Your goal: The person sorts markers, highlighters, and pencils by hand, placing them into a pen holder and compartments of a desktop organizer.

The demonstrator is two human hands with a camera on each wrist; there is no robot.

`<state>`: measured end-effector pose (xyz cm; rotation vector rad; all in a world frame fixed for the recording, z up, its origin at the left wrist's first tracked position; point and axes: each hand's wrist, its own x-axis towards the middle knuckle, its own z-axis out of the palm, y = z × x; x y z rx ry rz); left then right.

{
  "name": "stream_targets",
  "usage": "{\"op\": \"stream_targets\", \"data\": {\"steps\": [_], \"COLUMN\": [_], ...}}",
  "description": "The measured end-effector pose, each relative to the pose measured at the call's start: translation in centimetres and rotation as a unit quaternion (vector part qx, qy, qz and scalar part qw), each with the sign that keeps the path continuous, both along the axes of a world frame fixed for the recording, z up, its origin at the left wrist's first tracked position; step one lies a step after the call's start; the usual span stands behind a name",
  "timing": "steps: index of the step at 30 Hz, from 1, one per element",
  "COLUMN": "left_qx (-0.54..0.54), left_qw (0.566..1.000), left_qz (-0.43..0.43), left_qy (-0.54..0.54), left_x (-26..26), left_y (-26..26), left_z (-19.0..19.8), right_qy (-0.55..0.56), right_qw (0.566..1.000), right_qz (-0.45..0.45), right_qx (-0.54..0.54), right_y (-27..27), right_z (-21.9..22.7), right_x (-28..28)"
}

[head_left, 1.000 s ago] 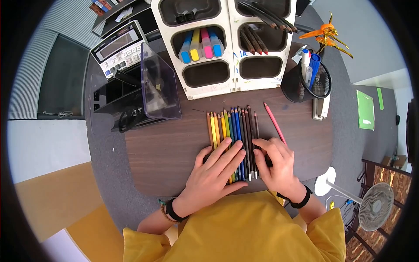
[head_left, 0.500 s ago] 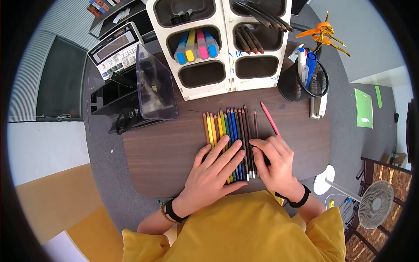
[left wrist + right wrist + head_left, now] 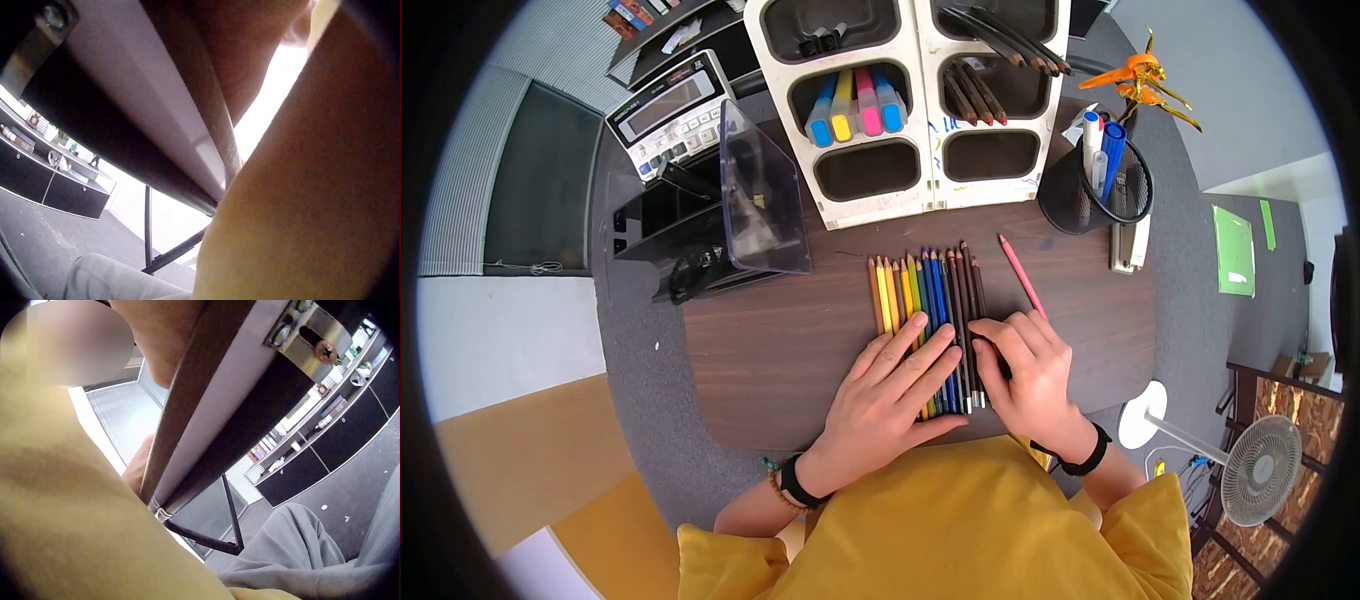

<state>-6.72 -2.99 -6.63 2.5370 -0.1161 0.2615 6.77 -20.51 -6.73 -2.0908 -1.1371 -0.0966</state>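
A row of colored pencils [image 3: 916,290] lies side by side on the brown tabletop, points toward the organizer, running from tan and yellow through green and blue to dark brown. Across its middle rests my left hand [image 3: 888,382], fingers extended and spread. At the row's right end, my right hand [image 3: 1032,372] pinches a dark brown pencil [image 3: 977,288] between curled index finger and thumb, close against its neighbor. The lower part of that pencil is partly hidden by the hand. A pink pencil [image 3: 1021,272] lies apart, slanted, just beyond the right knuckles.
A white organizer [image 3: 930,190] at the back holds markers and dark pencils. Left of it stand a clear-sided desk holder [image 3: 765,215] and a calculator [image 3: 670,110]. On the right are a mesh pen cup [image 3: 1070,200] and a stapler [image 3: 1140,245]. Both wrist views mainly show the table edge [image 3: 206,394].
The dark brown pencil in my right hand has moved left, from a small gap to right beside the row. My left hand keeps its place on the pencils.
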Motion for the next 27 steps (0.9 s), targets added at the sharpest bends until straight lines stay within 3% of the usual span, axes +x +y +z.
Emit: {"op": "stream_targets", "data": {"steps": [4, 10, 27], "left_qx": [-0.019, 0.014, 0.026], "left_qw": [1.000, 0.996, 0.998], "left_qz": [-0.016, 0.014, 0.006], "left_qy": [0.003, 0.092, 0.062], "left_x": [-0.6, -2.7, -2.8], "left_y": [0.4, 2.8, 2.9], "left_z": [0.0, 1.5, 0.7], "right_qy": [-0.003, -0.004, -0.001], "right_qw": [1.000, 1.000, 1.000], "right_qz": [-0.001, 0.002, 0.003], "right_qx": [0.000, 0.000, -0.005], "right_y": [0.0, 0.0, 0.1], "right_z": [0.0, -0.1, 0.0], "right_x": [0.0, 0.0, 0.0]}}
